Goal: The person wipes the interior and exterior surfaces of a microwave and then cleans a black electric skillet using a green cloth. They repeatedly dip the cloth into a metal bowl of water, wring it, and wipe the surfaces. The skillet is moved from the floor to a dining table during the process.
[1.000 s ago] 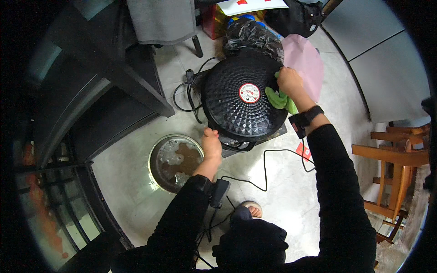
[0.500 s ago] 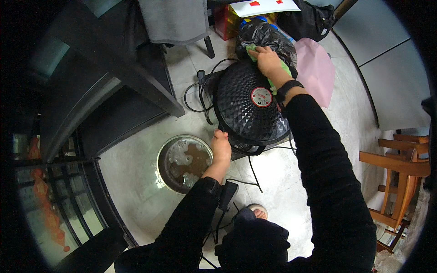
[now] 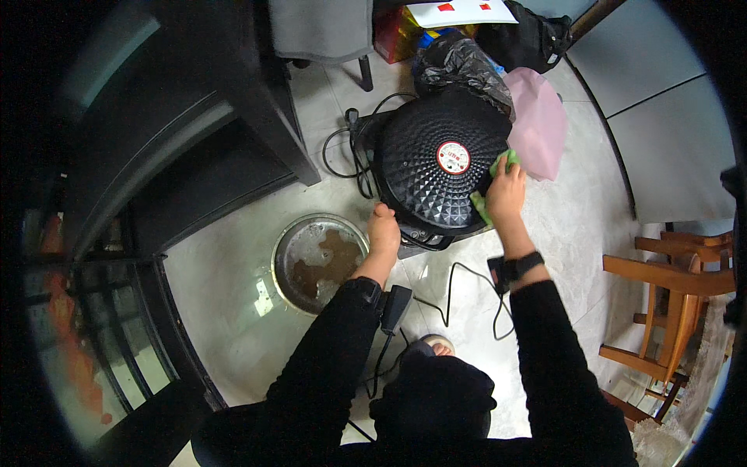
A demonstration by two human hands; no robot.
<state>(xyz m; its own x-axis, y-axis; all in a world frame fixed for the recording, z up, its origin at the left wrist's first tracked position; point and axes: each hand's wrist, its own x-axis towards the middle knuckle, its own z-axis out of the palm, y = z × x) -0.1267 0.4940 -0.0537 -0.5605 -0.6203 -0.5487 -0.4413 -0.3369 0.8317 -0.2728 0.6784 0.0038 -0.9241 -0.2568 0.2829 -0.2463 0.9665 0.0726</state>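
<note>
A large round black pan (image 3: 424, 171) with a diamond-patterned surface and a round red-and-white label sits face down in front of me. At its near left rim, the curled fingers of my left hand (image 3: 383, 237) grip the edge; the fingertips are partly hidden. My right hand (image 3: 507, 191) presses a green cloth (image 3: 481, 207) against the pan's right side, and the cloth shows on both sides of the fingers. Left of the pan, a metal basin (image 3: 277, 268) holds cloudy brown water with patches of foam.
A black cable with a plug (image 3: 352, 117) loops left of the pan, and another with an adapter (image 3: 397, 307) runs near my left forearm. Beyond the pan lie a black plastic bag (image 3: 459, 66) and a pink bag (image 3: 537, 124). Wooden chairs (image 3: 669, 280) stand at right, dark furniture at left.
My right hand has drawn the green cloth from the pan's far edge nearer along its right side. My left hand stays at the near left rim. The view has shifted slightly.
</note>
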